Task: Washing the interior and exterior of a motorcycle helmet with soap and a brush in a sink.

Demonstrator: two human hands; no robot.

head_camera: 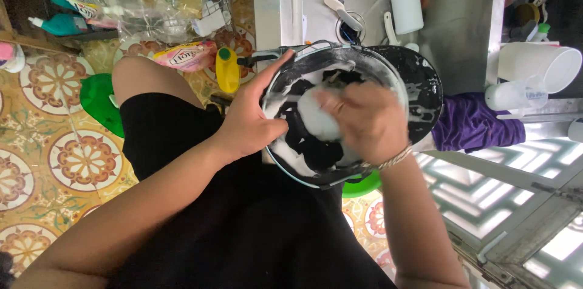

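Observation:
A black helmet (419, 79), turned hollow side up and smeared with white foam, sits over my lap in the head view. My left hand (252, 113) grips its left rim, thumb over the edge. My right hand (364, 119), with a bracelet at the wrist, is inside the shell, fingers closed on a white soapy sponge (317, 117) pressed against the dark inner lining. Foam covers the lining around the sponge.
A yellow bottle (227, 70) and a pink packet (185, 55) lie on the patterned tile floor by my knee. A green dish (100, 100) is to the left. Beyond the helmet stand a white bottle (405, 3), a white jug (540, 67) and purple cloth (473, 125).

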